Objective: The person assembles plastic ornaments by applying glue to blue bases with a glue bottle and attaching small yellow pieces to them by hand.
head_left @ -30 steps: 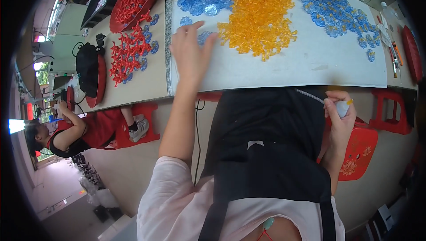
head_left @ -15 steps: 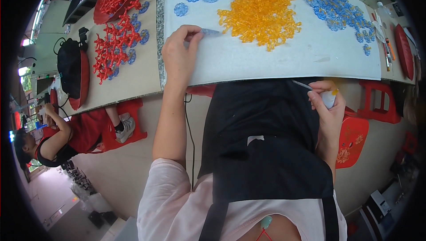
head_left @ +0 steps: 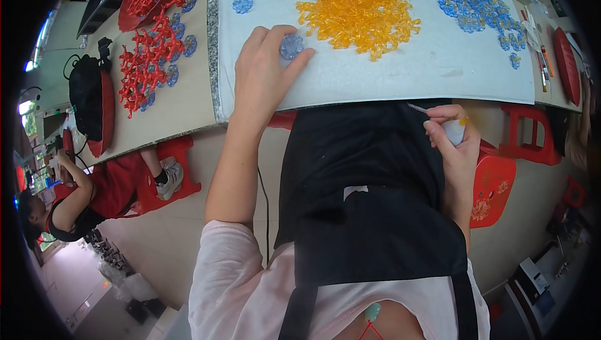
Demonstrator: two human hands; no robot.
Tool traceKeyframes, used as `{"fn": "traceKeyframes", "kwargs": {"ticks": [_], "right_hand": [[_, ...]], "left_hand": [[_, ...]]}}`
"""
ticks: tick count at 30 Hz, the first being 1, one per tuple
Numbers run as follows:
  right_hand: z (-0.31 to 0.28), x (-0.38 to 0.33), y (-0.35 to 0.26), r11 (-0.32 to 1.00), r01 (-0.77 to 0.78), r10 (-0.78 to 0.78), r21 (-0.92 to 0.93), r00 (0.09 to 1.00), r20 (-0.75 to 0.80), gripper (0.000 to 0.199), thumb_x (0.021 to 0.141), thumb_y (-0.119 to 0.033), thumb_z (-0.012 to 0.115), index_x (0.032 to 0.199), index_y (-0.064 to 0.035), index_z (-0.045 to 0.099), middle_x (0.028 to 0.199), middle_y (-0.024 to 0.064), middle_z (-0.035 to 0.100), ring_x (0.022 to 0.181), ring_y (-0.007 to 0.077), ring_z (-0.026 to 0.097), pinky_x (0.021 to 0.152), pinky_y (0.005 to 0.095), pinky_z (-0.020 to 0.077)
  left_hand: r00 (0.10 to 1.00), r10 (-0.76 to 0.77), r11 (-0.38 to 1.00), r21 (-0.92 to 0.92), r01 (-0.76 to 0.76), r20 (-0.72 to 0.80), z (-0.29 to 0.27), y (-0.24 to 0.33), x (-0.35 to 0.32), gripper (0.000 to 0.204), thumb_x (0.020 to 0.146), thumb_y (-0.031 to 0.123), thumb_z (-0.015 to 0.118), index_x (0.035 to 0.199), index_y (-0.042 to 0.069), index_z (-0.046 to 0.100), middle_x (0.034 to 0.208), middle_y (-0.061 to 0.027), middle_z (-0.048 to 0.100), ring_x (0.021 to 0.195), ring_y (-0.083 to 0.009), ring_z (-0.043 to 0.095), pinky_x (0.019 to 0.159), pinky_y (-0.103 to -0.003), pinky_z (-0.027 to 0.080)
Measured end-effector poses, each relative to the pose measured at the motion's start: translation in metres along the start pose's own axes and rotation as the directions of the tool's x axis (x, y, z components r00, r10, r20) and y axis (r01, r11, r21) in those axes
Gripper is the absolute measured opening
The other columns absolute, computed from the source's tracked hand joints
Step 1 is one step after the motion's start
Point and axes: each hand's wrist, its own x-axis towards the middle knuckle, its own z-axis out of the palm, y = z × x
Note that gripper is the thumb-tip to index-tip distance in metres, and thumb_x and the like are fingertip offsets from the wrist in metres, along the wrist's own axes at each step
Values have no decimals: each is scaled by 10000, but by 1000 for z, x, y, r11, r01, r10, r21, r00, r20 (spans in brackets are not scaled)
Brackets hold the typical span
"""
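Observation:
A clear blue flower-shaped plastic piece [head_left: 291,46] lies flat on the white sheet [head_left: 369,83]. My left hand [head_left: 264,65] rests around it, thumb and index finger spread on two sides; whether a fingertip touches the piece, I cannot tell. My right hand [head_left: 456,137], just off the near edge of the table, is closed on a small white bottle [head_left: 455,131] with a yellow spot at one end. From the same fingers sticks out a thin silvery metal tool [head_left: 417,108], its tip pointing left. Beyond the left hand sits another blue flower piece [head_left: 243,4].
A heap of amber plastic bits [head_left: 363,11] spreads over the sheet's middle. Blue flowers with amber bits [head_left: 472,8] lie right, near brushes [head_left: 543,68]. Red branch-like pieces [head_left: 150,58] and a black-and-red bag [head_left: 92,105] lie left. A person [head_left: 81,193] sits beyond.
The blue flower piece, earlier tilted on edge in my left fingers, now lies flat on the sheet, and those fingers have spread. My right hand keeps its hold.

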Motion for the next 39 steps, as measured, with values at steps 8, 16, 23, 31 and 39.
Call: {"fn": "traceKeyframes", "kwargs": {"ticks": [8,16,23,31,39], "right_hand": [[2,4,-4,1000,-16,16,1,1000,-8,135,769,-6,660,897,-9,619,793,13,609,739,67,555,688,208,430],[-4,19,7,990,114,-130,87,969,208,394,801,38,540,1144,-57,372,1011,72,484,852,107,515,675,232,440],[20,26,-8,975,180,-209,132,944,255,341,831,-1,571,1157,-3,473,1095,107,464,908,155,554,709,241,489],[30,28,3,914,146,-157,378,988,-2,345,749,61,668,1059,-8,534,1010,75,571,949,135,550,792,235,468],[48,44,7,819,158,-182,552,983,-11,330,732,59,691,1011,-29,537,1020,80,568,922,137,562,807,241,476]], "left_hand": [[991,128,973,-190,-135,-47,27,27,-19,469,614,262,805,949,73,537,838,-55,569,744,-208,540,730,-315,389],[991,116,956,-278,-93,68,10,12,-23,520,643,196,785,1106,75,580,982,-55,563,875,-202,507,803,-295,415],[956,270,951,-189,-246,117,14,7,-16,411,681,206,749,1060,110,621,919,-43,540,881,-213,497,776,-318,331],[990,134,962,-245,-119,48,14,18,-24,345,679,207,751,990,110,635,902,-26,538,868,-207,495,742,-320,325],[984,172,962,-220,-160,37,18,12,-29,319,675,163,750,973,128,644,888,-17,532,843,-202,487,722,-313,328]]}}
